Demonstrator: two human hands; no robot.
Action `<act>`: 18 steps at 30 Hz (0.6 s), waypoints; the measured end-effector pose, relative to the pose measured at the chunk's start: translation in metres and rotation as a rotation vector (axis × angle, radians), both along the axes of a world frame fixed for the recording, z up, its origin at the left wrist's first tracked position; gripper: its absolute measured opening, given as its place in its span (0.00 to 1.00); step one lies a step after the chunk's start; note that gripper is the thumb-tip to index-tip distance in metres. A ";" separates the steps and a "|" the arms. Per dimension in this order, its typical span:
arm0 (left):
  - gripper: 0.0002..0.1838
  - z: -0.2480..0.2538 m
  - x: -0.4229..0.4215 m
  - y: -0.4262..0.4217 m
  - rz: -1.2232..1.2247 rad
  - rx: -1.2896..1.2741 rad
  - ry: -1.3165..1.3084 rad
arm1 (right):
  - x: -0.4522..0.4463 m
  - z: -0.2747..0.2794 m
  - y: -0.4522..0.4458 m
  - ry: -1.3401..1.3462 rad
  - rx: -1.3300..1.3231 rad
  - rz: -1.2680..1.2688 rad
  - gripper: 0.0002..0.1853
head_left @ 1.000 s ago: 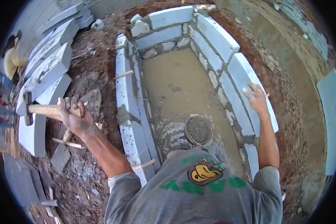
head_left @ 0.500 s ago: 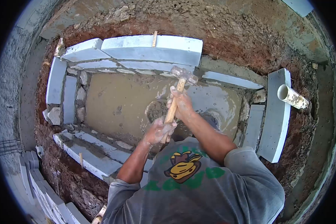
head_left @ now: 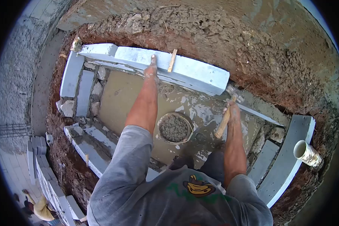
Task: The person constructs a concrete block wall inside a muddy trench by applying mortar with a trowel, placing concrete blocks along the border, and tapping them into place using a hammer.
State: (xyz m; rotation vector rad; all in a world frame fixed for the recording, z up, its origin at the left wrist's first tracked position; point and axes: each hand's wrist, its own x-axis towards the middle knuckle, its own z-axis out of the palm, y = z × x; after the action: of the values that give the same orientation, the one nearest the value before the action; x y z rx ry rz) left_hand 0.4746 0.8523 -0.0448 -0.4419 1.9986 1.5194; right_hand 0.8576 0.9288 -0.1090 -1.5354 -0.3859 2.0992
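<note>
My left hand (head_left: 151,70) reaches to the long white block (head_left: 194,71) on the far wall. One finger points up against the block's face; the other fingers look curled, and nothing shows in them. In my right hand (head_left: 233,110) is the wooden handle of a hammer (head_left: 224,121), gripped near the metal head. That head is beside the right end of the same block. A small wooden stick (head_left: 172,60) lies across the block's top, right of my left hand. Below, a round bucket of wet mortar (head_left: 174,128) stands in the muddy water.
Block walls surround the muddy pit (head_left: 120,94). At the right, a white pipe (head_left: 307,153) sticks out beside a grey block (head_left: 286,162). Stacked blocks (head_left: 51,180) lie at the lower left, near another person (head_left: 41,207). Rough soil (head_left: 214,34) banks up behind the far wall.
The hammer, held in both hands half a second ago, is now only in my right hand, farther right. My left hand has let go and moved up to the far block.
</note>
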 end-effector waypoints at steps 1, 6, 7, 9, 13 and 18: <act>0.54 0.003 0.010 0.008 -0.102 0.097 0.061 | -0.010 -0.001 0.002 -0.006 0.036 0.020 0.08; 0.61 -0.012 0.010 0.024 0.068 0.058 0.190 | -0.014 0.015 0.002 -0.076 0.106 0.147 0.07; 0.61 -0.021 0.005 0.023 0.017 -0.054 0.307 | -0.010 0.016 0.006 -0.088 0.101 0.146 0.08; 0.60 -0.028 0.004 0.022 -0.036 -0.155 0.384 | 0.008 0.004 0.010 0.015 0.016 0.101 0.06; 0.59 0.018 0.030 0.018 -0.060 -0.179 0.444 | 0.055 0.001 -0.005 -0.059 -0.010 -0.113 0.06; 0.61 0.014 0.023 0.020 -0.064 -0.300 0.375 | 0.059 0.022 0.000 -0.179 0.135 -0.315 0.08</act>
State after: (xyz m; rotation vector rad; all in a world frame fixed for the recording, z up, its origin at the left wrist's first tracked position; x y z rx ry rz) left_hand 0.4981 0.8722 -0.0311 -0.2152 2.5228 1.3415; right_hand 0.9167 0.9285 -0.0869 -1.5935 -0.3185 1.6698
